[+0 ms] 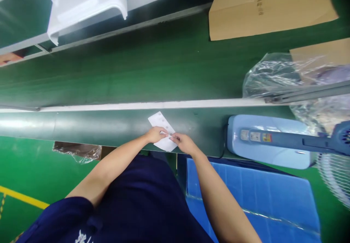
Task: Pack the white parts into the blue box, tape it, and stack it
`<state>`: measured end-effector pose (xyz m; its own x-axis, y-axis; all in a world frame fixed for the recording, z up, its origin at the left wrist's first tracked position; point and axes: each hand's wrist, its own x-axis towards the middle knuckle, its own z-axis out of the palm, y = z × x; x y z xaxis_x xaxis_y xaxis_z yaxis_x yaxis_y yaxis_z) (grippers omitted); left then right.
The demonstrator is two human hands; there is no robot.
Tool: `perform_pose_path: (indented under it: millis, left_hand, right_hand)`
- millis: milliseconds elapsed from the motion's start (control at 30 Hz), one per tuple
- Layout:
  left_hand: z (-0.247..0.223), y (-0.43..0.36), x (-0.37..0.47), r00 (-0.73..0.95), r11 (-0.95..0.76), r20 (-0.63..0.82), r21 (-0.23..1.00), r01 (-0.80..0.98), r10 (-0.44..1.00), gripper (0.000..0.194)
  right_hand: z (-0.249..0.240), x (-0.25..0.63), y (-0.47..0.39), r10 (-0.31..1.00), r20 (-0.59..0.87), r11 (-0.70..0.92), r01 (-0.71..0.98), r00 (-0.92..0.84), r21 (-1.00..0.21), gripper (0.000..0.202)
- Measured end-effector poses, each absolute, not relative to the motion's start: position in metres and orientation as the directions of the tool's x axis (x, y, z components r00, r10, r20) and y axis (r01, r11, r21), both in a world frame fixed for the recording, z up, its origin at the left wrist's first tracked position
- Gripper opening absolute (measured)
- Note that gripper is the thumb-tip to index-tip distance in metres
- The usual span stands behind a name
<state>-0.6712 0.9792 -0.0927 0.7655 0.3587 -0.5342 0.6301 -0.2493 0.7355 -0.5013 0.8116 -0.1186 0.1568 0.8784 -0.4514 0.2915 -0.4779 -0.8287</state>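
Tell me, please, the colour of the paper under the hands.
The paper is white with small grey marks; the head view shows it.

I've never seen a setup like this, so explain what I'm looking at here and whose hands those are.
There's no machine: these are one person's bare left hand and right hand. The single picture comes from a camera worn on that person's head, looking forward and down. Below the hands, a white rectangular sheet with small grey marks lies on a long dark green worktop. The fingers come close together, seemingly pinching something pale, too small to identify. Off to the right is a blue fan with a rounded base.
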Motion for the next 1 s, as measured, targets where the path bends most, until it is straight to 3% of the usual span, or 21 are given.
perform_pose_path:
  millis: [267,500,700,867,1000]
  left_hand:
    - [-0.086,0.976,-0.669,0.775,-0.262,-0.535,0.737,0.623,0.337,0.022]
    - [-0.082,0.973,-0.67,0.79,-0.247,-0.536,0.756,0.607,0.298,0.021]
    - [-0.08,0.961,-0.673,0.744,-0.12,-0.525,0.779,0.616,0.413,0.022]
    - [-0.079,0.951,-0.673,0.712,-0.039,-0.506,0.802,0.596,0.487,0.021]
    - [-0.083,0.951,-0.674,0.676,0.044,-0.554,0.788,0.615,0.485,0.022]
  right_hand:
    - [-0.12,-0.502,0.814,0.893,-0.433,-0.45,0.268,0.124,-0.852,0.046]
    - [-0.116,-0.502,0.811,0.9,-0.42,-0.435,0.178,0.12,-0.882,0.035]
    - [-0.116,-0.502,0.809,0.888,-0.429,-0.444,0.068,0.166,-0.893,0.037]
    - [-0.124,-0.509,0.804,0.869,-0.442,-0.446,-0.034,0.222,-0.894,0.053]
    - [-0.126,-0.509,0.804,0.873,-0.447,-0.455,-0.009,0.195,-0.891,0.059]
